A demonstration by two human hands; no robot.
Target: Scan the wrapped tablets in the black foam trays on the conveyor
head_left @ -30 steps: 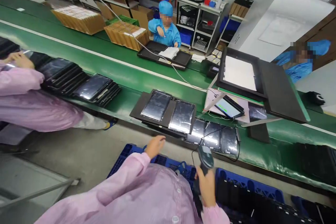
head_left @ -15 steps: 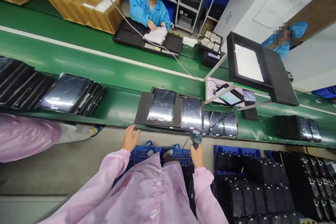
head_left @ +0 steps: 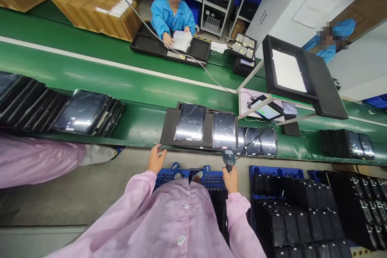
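My right hand is wrapped round the handle of a barcode scanner. The scanner's head points at the lower edge of the right tablet, which has a small label there. Beside it lies the left tablet, slightly tilted. Both rest on a dark flat board at the near edge of the bench. Close to that board's lower left corner is my left hand, empty, with fingers apart.
Stacked tablets lean at left on the green bench. More tablets lie to the right, near a stand. Black packs fill pallets at lower right. Across the bench, a person in blue handles white sheets. Another person's pink sleeve is at left.
The whole view has shifted slightly, moving the board and tablets a little rightward in the picture. My hands keep much the same pose. Across the bench, the person's hands have moved on the white sheets.
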